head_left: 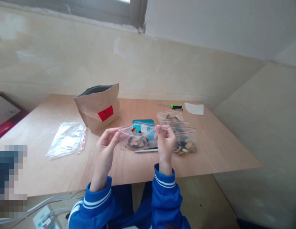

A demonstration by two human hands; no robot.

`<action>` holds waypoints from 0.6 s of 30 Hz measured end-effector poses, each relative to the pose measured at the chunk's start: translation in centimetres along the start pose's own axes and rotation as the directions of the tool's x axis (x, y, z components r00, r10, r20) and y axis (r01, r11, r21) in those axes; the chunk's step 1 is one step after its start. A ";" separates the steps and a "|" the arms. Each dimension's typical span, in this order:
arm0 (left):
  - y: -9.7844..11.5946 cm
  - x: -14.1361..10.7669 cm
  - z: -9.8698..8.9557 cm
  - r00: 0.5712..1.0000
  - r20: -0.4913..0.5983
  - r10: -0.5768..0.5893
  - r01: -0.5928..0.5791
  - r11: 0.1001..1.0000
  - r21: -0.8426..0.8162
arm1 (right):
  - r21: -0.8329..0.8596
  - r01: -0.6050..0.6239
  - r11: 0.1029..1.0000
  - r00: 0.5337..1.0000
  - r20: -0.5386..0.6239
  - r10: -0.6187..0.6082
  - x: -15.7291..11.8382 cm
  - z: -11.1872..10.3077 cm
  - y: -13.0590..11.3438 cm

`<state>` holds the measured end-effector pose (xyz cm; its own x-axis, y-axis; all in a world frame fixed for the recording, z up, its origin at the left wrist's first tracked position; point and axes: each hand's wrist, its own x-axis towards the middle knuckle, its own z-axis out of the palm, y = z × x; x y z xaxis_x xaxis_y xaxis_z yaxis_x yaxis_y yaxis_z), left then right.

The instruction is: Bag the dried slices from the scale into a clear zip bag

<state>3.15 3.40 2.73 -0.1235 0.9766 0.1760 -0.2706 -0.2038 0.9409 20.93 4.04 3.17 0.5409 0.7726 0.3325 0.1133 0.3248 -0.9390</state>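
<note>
A clear zip bag (136,143) with brown dried slices inside hangs between my hands, its red-edged mouth parted in the middle. My left hand (107,143) pinches the left corner of the mouth, and my right hand (164,136) pinches the right corner. Behind the bag, partly covered by it, lies a flat device with a teal top (149,122). Just right of my right hand, several filled zip bags (187,143) with dried slices overlap on the table.
An open brown paper bag (97,109) with a red label stands at the back left. Flat clear bags (65,140) lie left. A green-black screwdriver (176,107) and white paper (194,108) lie at the back right. Cables and a power strip (46,218) are below the table's front edge.
</note>
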 end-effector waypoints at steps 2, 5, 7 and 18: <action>0.1 0.4 0.4 0.999 -0.011 0.041 -0.041 0.997 0.058 | -0.003 0.016 1.000 1.000 -0.014 -0.016 -0.4 -0.2 0.2; 0.0 0.3 0.7 0.998 -0.014 0.057 -0.055 0.992 0.117 | 0.003 0.042 0.999 0.999 -0.003 -0.042 -1.0 -0.6 0.7; -0.3 0.0 0.6 0.999 -0.025 0.043 -0.039 0.988 0.146 | -0.008 0.050 0.999 0.998 0.030 -0.050 -1.3 -1.1 1.1; -1.0 -1.1 -1.1 0.995 -0.098 0.010 0.005 0.989 0.145 | -0.171 0.119 0.978 0.993 0.037 -0.114 -2.0 -1.7 1.7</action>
<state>2.46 2.42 1.30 -0.2186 0.9632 0.1561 -0.1300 -0.1873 0.9737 21.44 2.15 0.75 0.4931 0.7502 0.4405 0.3172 0.3164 -0.8940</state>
